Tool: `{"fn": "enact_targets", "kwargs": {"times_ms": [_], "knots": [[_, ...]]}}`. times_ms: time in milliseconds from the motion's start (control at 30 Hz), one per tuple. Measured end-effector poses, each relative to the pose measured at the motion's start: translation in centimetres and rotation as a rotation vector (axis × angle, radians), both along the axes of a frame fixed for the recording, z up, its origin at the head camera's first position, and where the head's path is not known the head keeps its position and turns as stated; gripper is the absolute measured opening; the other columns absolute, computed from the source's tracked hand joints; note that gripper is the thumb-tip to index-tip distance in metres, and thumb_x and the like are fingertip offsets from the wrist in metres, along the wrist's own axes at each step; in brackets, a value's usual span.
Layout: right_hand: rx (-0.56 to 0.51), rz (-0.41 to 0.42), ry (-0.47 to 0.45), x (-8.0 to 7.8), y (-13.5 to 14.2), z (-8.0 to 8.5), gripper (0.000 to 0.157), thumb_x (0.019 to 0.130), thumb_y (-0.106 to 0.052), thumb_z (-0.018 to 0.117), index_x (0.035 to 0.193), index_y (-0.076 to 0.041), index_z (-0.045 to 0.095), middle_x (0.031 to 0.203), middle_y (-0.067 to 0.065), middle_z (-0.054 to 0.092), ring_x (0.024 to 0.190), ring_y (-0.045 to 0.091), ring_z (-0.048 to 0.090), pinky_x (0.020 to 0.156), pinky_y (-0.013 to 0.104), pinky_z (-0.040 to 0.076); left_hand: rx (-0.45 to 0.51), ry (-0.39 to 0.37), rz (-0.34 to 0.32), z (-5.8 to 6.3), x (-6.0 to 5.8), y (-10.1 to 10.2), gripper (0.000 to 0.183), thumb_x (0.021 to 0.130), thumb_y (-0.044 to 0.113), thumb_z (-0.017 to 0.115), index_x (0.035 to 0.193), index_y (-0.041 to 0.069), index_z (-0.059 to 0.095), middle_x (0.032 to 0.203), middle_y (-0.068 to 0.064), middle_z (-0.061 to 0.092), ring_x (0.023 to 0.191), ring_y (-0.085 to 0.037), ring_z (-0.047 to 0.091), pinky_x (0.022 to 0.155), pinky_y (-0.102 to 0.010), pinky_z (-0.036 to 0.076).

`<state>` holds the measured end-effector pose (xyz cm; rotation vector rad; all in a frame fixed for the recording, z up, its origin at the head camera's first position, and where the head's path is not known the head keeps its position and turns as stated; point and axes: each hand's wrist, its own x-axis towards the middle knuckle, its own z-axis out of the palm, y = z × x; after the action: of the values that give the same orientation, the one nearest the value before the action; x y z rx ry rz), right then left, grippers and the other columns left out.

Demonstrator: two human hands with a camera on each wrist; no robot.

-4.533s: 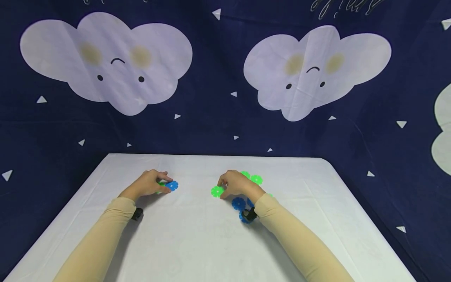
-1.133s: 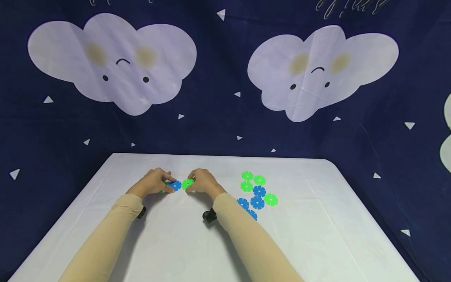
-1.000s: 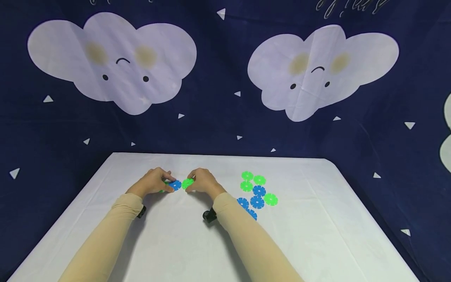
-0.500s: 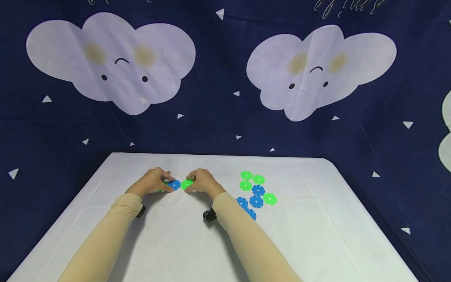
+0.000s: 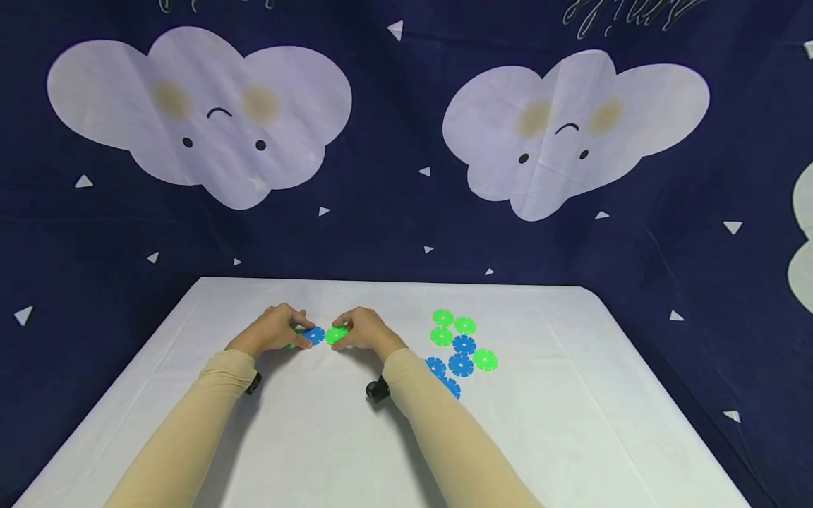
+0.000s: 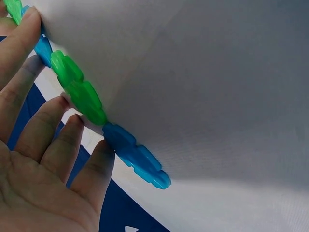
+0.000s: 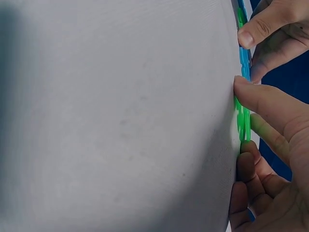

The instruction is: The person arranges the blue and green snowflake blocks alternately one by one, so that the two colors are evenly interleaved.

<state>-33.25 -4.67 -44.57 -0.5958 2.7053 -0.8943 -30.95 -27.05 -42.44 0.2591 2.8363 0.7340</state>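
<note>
Just right of the blue disc (image 5: 314, 335) pinched by the left hand (image 5: 277, 329), the right hand (image 5: 362, 330) pinches a green disc (image 5: 335, 335).

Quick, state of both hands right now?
Left hand: holding, thumb and fingers pinching a blue notched disc.
Right hand: holding, thumb and fingers pinching a green notched disc.

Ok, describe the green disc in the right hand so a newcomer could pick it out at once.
On the white table, look left of the loose green and blue discs. There the right hand pinches the green disc, just beside the blue disc that the left hand holds. It alone among the greens sits in the right hand's grip.
</note>
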Motion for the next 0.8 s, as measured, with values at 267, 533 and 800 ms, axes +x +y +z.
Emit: {"fn": "enact_targets", "kwargs": {"times_ms": [267, 533, 800], "knots": [[-0.009, 0.006, -0.001, -0.16, 0.06, -0.03, 0.054, 0.087, -0.029, 0.092, 0.137, -0.017, 0.075, 0.127, 0.004, 0.075, 0.108, 0.014, 0.065, 0.098, 0.029, 0.057, 0.000, 0.008, 0.000, 0.21, -0.10, 0.04, 0.047, 0.083, 0.020, 0.094, 0.125, 0.006, 0.080, 0.156, -0.028, 0.052, 0.150, -0.057, 0.042, 0.124, -0.075, 0.030], [-0.019, -0.012, -0.002, 0.00, 0.22, -0.62, 0.053, 0.087, -0.028, 0.092, 0.136, -0.019, 0.075, 0.125, 0.003, 0.075, 0.108, 0.013, 0.064, 0.099, 0.029, 0.056, 0.014, 0.002, -0.006, 0.03, 0.04, 0.24, 0.045, 0.083, 0.018, 0.094, 0.124, 0.006, 0.080, 0.156, -0.029, 0.051, 0.148, -0.062, 0.039, 0.123, -0.077, 0.028], [0.006, 0.000, 0.005, 0.05, 0.05, -0.50, 0.056, 0.087, -0.029, 0.091, 0.139, -0.018, 0.071, 0.121, 0.004, 0.071, 0.104, 0.014, 0.061, 0.095, 0.030, 0.055, -0.013, 0.015, -0.017, -0.01, 0.03, 0.14, 0.046, 0.082, 0.020, 0.094, 0.123, 0.007, 0.080, 0.155, -0.029, 0.052, 0.148, -0.061, 0.042, 0.123, -0.076, 0.030]]}}
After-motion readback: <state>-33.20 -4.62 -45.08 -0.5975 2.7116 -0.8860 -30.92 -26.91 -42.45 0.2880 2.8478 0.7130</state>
